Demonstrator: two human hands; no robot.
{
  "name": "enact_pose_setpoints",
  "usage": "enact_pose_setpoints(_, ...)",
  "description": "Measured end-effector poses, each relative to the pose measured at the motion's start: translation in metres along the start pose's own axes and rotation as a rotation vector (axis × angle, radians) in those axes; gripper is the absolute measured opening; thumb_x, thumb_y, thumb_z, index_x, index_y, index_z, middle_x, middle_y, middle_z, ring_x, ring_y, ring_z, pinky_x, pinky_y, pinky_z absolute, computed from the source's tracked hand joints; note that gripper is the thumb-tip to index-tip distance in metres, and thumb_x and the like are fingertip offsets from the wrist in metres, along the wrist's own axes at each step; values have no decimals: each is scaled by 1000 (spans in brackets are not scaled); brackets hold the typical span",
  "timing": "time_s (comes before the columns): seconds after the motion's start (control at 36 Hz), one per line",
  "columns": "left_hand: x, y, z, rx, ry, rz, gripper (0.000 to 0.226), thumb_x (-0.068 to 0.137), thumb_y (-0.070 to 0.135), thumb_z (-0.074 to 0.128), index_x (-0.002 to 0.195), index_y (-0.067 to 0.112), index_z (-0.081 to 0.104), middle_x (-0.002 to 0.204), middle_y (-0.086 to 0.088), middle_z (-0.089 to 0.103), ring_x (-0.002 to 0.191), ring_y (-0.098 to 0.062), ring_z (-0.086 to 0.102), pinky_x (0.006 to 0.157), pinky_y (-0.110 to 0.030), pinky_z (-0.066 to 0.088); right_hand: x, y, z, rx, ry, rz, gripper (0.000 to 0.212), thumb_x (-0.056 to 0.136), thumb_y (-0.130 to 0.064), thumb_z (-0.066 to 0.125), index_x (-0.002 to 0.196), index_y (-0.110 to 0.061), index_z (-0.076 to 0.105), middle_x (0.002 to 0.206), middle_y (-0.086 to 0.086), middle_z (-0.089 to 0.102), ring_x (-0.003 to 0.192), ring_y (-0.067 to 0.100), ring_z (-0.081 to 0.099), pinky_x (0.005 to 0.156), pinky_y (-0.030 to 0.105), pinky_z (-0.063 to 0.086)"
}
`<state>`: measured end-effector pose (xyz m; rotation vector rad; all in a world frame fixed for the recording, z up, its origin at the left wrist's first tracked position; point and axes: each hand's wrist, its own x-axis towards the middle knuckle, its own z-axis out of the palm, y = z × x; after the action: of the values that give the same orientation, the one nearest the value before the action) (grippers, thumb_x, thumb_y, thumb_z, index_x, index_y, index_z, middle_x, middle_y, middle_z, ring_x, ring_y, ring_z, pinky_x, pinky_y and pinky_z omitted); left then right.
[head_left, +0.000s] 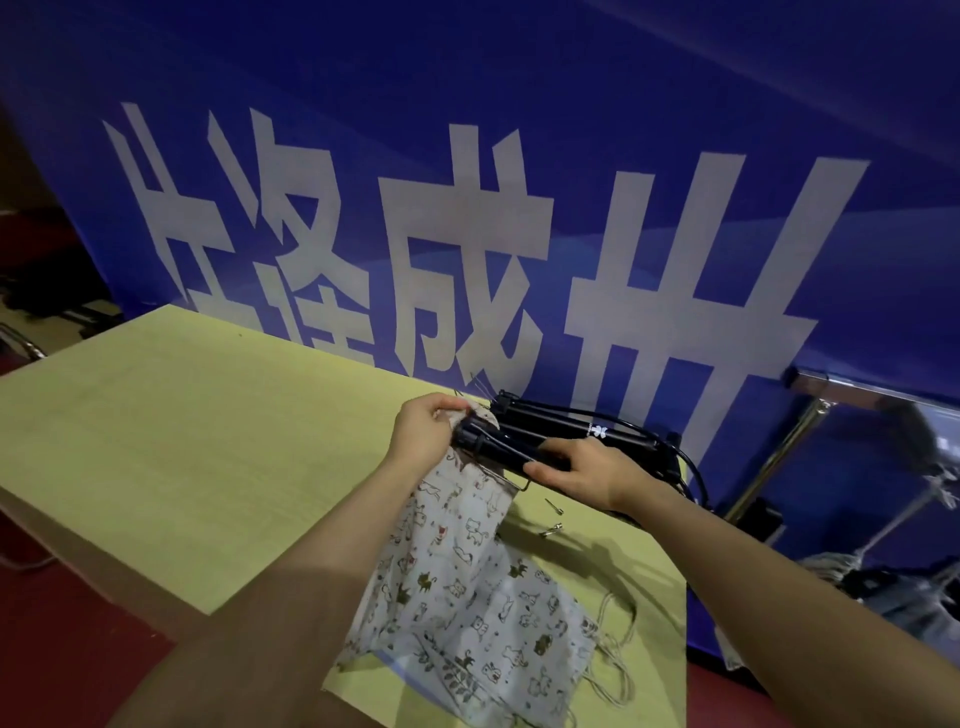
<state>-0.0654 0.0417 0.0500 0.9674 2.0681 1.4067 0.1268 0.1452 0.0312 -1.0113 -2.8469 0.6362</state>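
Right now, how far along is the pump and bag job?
Done: little; only the mouth of the animal-print cloth drawstring bag meets the end of the black tubular pump. In hand: left hand pinches that mouth, right hand grips the barrel. Left: nearly the whole pump is outside the bag; two small metal needles lie loose on the yellow-green table.

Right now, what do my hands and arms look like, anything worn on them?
Left hand and right hand are bare: no gloves, rings or watch in view. Both forearms are bare too, no sleeve showing down to the picture's edge.
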Motion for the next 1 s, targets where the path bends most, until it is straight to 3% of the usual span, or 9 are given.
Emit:
enact_pose_setpoints(0.11,-4,-1,2,167,-155,106,51,84,-15,40,122,10,62,129,-5,58,119,-24,53,99,-30,45,4,0,1,-101,-18,-3,57,85,-71,37,117,-29,58,91,-1,68,81,15,62,69,31,49)
enact_pose_setpoints(0.19,-5,-8,7,343,-296,208,68,79,-18,41,137,15,49,142,-1,45,133,-23,38,115,-29,27,7,-4,0,-194,0,-12,56,86,-70,38,109,-25,60,84,-1,67,75,16,61,62,28,44)
enact_pose_setpoints(0.31,-12,-6,12,494,-394,270,71,85,-12,39,147,21,32,150,5,31,128,-21,29,108,-23,20,14,-11,-6,-373,-14,-42,61,83,-72,41,101,-18,62,81,-2,65,72,17,60,62,30,47)
enact_pose_setpoints(0.47,-20,10,19,499,-496,332,79,81,-13,44,149,23,26,152,6,25,132,-19,24,114,-31,21,19,-27,-19,-633,-53,-198,65,83,-72,43,92,-10,61,80,2,64,68,18,57,61,30,44)
enact_pose_setpoints(0.58,-16,5,26,759,-459,324,82,79,22,64,147,27,20,146,2,27,125,-27,29,106,-44,34,22,-38,-27,-736,-30,-278,66,80,-71,49,97,-9,60,88,3,66,71,20,57,59,30,40)
enact_pose_setpoints(0.75,-19,1,30,899,-487,342,76,77,42,64,140,22,29,130,-6,35,121,-27,32,99,-37,31,23,-43,-30,-795,4,-373,58,82,-66,54,103,-12,59,91,3,67,79,23,63,59,30,38)
enact_pose_setpoints(0.89,-23,-1,31,969,-463,399,73,78,42,61,138,14,30,127,-8,35,121,-26,32,99,-35,28,21,-45,-31,-791,4,-381,56,82,-64,55,101,-11,59,89,2,66,78,21,62,58,29,38)
enact_pose_setpoints(1.0,-23,-5,35,1033,-355,439,56,88,42,54,130,11,36,128,-9,39,118,-27,37,96,-35,30,20,-43,-30,-761,9,-382,47,84,-54,58,106,-13,57,95,1,66,82,21,62,61,29,42)
